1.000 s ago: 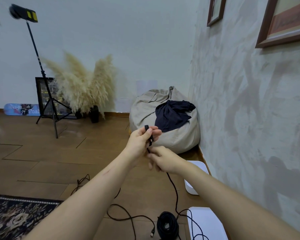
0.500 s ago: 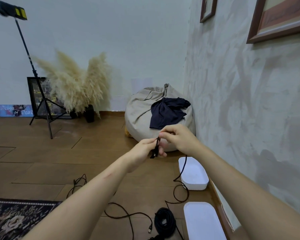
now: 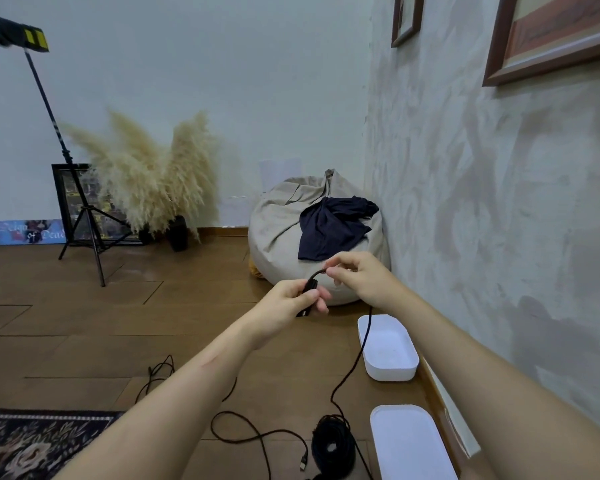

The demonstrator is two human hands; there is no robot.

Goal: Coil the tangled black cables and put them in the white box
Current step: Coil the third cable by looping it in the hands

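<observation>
Both hands meet mid-view: left hand grips the plug end of a black cable, and right hand pinches it just beyond. From them, the beanbag sits at 12 o'clock and the open white box at 4 o'clock. The cable hangs past the box rim to a coiled bundle at 6 o'clock.

Polished, glossy wood for the floor; matt black sheath on the cable; smooth white plastic box; creased beige cloth beanbag; rough plaster wall.
</observation>
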